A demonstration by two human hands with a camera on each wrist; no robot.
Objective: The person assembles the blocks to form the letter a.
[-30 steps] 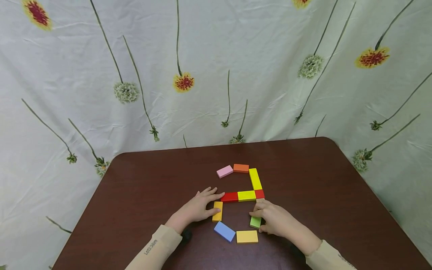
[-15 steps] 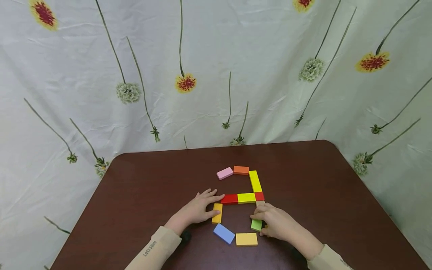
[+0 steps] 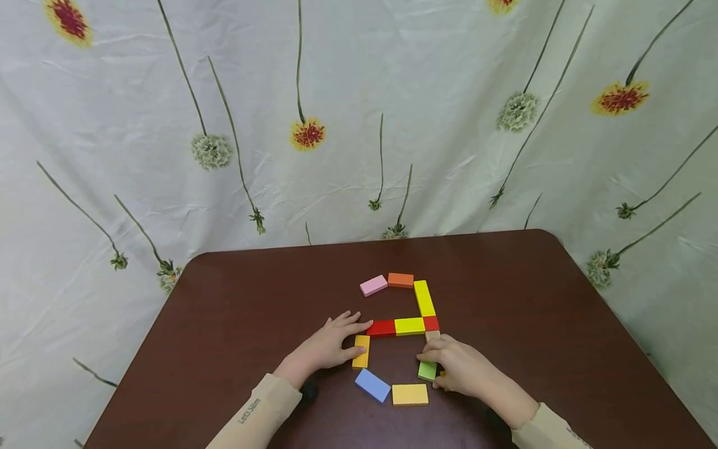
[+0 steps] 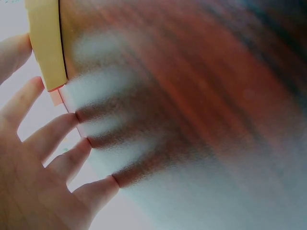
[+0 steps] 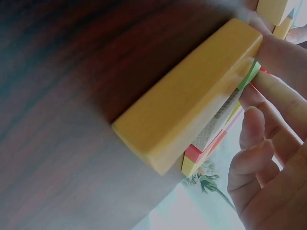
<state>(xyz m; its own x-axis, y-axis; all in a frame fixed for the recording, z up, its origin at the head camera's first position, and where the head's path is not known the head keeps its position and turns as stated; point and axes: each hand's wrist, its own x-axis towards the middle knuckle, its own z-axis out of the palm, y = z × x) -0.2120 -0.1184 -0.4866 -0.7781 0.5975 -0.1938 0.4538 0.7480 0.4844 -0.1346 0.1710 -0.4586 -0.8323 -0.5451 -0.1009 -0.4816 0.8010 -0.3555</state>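
My left hand (image 3: 332, 345) rests with fingers spread; its thumb touches the orange-yellow block (image 3: 361, 358) and its index fingertip is at the left end of the red block (image 3: 382, 328). In the left wrist view, a yellow block (image 4: 48, 45) stands by the thumb. My right hand (image 3: 468, 369) pinches the light green block (image 3: 427, 371) between thumb and finger, just below a beige block (image 3: 432, 335). Another orange-yellow block (image 5: 192, 96) lies beside that hand in the right wrist view, mostly hidden under the palm from above.
Above lie a yellow block (image 3: 410, 326), a small red block (image 3: 430, 323), a long yellow block (image 3: 424, 299), an orange block (image 3: 401, 280) and a pink block (image 3: 373, 285). Blue (image 3: 373, 385) and pale yellow (image 3: 410, 395) blocks lie nearer. A flowered cloth (image 3: 359, 81) hangs behind the brown table (image 3: 269, 293).
The green block has shifted slightly right with my right hand, and a bit of the orange-yellow block beneath the palm has come into sight. My left hand has stayed in place.
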